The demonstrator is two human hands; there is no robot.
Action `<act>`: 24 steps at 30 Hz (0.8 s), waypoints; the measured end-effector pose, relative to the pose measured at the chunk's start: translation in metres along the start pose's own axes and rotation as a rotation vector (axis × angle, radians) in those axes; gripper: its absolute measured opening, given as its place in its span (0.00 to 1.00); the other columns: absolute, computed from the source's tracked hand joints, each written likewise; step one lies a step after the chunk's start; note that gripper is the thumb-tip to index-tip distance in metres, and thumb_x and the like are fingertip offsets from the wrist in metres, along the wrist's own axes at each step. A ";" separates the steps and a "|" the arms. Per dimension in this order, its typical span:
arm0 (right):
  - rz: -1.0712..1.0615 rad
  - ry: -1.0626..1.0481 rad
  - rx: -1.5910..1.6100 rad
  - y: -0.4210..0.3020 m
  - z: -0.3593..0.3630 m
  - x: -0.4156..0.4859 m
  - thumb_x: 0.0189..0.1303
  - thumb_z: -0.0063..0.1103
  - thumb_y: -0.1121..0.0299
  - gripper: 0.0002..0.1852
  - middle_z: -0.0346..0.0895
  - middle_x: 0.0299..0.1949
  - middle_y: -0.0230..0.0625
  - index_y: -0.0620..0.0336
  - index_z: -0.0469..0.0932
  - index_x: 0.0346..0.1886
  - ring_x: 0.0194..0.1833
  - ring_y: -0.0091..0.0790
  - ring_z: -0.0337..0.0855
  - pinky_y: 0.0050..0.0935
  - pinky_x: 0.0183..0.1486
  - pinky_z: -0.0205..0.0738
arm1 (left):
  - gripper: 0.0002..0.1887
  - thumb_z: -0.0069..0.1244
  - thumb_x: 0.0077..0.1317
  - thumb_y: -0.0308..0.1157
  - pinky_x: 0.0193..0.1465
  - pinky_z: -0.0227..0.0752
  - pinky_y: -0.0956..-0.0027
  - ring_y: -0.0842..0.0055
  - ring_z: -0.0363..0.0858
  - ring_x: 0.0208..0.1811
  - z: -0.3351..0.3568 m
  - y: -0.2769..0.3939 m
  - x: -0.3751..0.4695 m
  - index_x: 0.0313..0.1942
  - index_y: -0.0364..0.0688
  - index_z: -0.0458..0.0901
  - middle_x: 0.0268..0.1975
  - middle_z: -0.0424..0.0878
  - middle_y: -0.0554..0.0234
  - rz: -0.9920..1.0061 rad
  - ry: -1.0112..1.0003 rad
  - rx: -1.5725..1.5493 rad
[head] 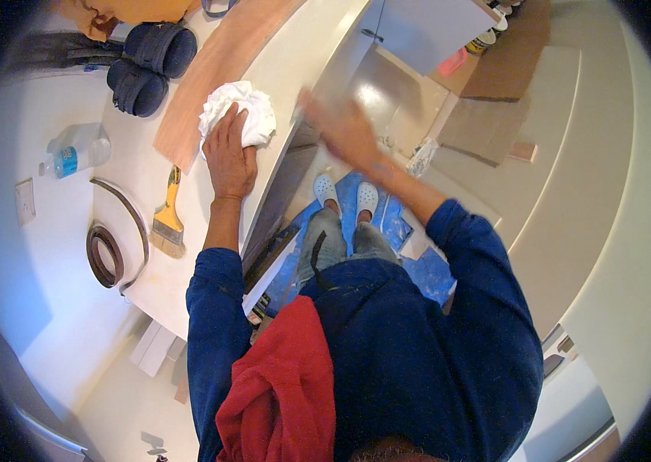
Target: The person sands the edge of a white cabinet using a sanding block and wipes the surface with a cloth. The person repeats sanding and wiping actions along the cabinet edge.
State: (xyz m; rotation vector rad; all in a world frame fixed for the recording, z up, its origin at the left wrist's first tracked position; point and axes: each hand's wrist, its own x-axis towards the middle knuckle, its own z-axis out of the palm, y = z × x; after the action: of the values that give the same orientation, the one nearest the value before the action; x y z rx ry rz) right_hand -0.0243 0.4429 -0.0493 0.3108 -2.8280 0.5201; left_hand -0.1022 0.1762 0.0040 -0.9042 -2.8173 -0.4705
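Observation:
My left hand (230, 164) lies over a crumpled white cloth (256, 112), its fingers spread across the folds and gripping it against the white countertop (221, 216). Blurred by motion, my right hand (345, 130) is at the counter's front edge; whether it holds anything is unclear. A reddish wood strip (198, 95) runs along the counter, partly beneath the cloth. Beside my left forearm lies a flat paintbrush (168, 218) with a yellow handle.
Dark edging coil (96, 257), clear plastic bottle (86, 155) and black cylindrical pouches (161, 49) sit left on the counter. A pale cabinet door (412, 32) stands beyond my right hand. Blue sheeting (354, 190) covers floor underfoot; brown boards (484, 124) lie to the right.

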 end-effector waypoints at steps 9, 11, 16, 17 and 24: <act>0.124 0.155 -0.153 0.115 -0.020 0.062 0.65 0.64 0.73 0.45 0.59 0.88 0.40 0.48 0.61 0.88 0.79 0.58 0.67 0.55 0.76 0.69 | 0.34 0.51 0.68 0.30 0.84 0.51 0.48 0.57 0.65 0.82 0.000 0.000 0.000 0.77 0.47 0.73 0.83 0.70 0.61 0.004 0.000 -0.017; 0.071 0.178 -0.126 0.057 -0.003 0.038 0.61 0.64 0.74 0.47 0.61 0.88 0.34 0.43 0.63 0.88 0.78 0.57 0.70 0.55 0.74 0.72 | 0.34 0.51 0.68 0.30 0.84 0.51 0.48 0.57 0.65 0.82 0.000 -0.001 -0.001 0.77 0.48 0.73 0.83 0.70 0.61 0.000 0.000 -0.022; -0.168 0.057 0.142 -0.084 0.027 -0.046 0.62 0.65 0.73 0.46 0.62 0.87 0.35 0.46 0.64 0.87 0.81 0.60 0.66 0.57 0.76 0.72 | 0.35 0.51 0.68 0.30 0.85 0.51 0.48 0.57 0.65 0.82 0.001 -0.001 0.000 0.77 0.48 0.73 0.83 0.70 0.61 0.003 -0.005 -0.015; -0.124 0.047 0.095 -0.088 0.030 -0.048 0.62 0.66 0.72 0.46 0.63 0.87 0.35 0.46 0.64 0.87 0.81 0.59 0.67 0.56 0.75 0.73 | 0.35 0.51 0.68 0.30 0.85 0.51 0.48 0.56 0.65 0.82 0.001 -0.001 0.000 0.77 0.48 0.73 0.83 0.70 0.61 0.002 -0.007 -0.011; 0.092 0.253 -0.170 0.086 -0.001 0.050 0.56 0.71 0.73 0.53 0.65 0.87 0.30 0.44 0.61 0.88 0.77 0.52 0.71 0.52 0.70 0.75 | 0.35 0.51 0.67 0.30 0.84 0.52 0.47 0.56 0.65 0.82 -0.001 0.002 0.002 0.77 0.48 0.73 0.83 0.70 0.61 0.005 -0.008 -0.008</act>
State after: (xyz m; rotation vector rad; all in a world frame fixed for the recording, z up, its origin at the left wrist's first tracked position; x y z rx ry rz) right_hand -0.0928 0.5134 -0.0624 0.0765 -2.6254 0.3086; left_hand -0.1031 0.1783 0.0060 -0.9168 -2.8213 -0.4789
